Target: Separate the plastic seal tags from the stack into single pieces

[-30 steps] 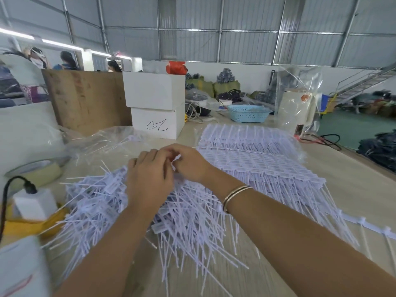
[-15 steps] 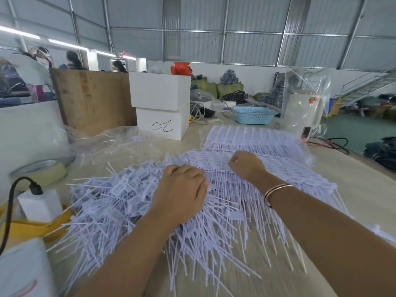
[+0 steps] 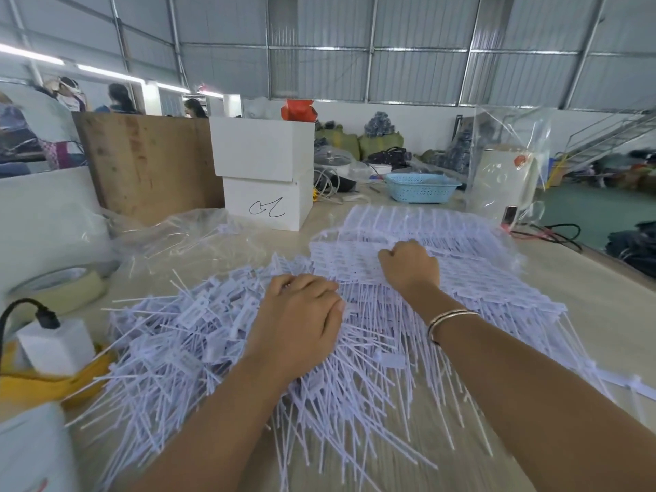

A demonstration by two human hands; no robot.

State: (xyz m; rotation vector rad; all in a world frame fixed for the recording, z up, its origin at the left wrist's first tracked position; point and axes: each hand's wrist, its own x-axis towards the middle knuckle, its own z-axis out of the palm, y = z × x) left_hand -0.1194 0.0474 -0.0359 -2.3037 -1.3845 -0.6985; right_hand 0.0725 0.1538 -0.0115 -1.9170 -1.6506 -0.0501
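A loose heap of single white plastic seal tags (image 3: pixel 198 335) covers the table's near left and middle. Behind and to the right lies the stack of joined tag sheets (image 3: pixel 472 264), their tails pointing toward me. My left hand (image 3: pixel 301 321) rests palm down with curled fingers on the loose heap where it meets the stack. My right hand (image 3: pixel 410 266) is farther back on top of the stack, fingers curled down onto the top sheet; the fingertips are hidden, so a grip cannot be made out. A bracelet circles the right wrist.
Two white boxes (image 3: pixel 264 172) stand at the back, a wooden board (image 3: pixel 149 161) to their left. A clear plastic bag (image 3: pixel 184 236) lies behind the heap. Tape roll (image 3: pixel 60 285) and a plugged white adapter (image 3: pixel 53 342) sit left. Blue basket (image 3: pixel 420 186) and a bagged appliance (image 3: pixel 504 179) stand far right.
The hands were together over the loose heap; they have parted. My right hand moved back and right onto the stack, my left hand settled flat on the heap.
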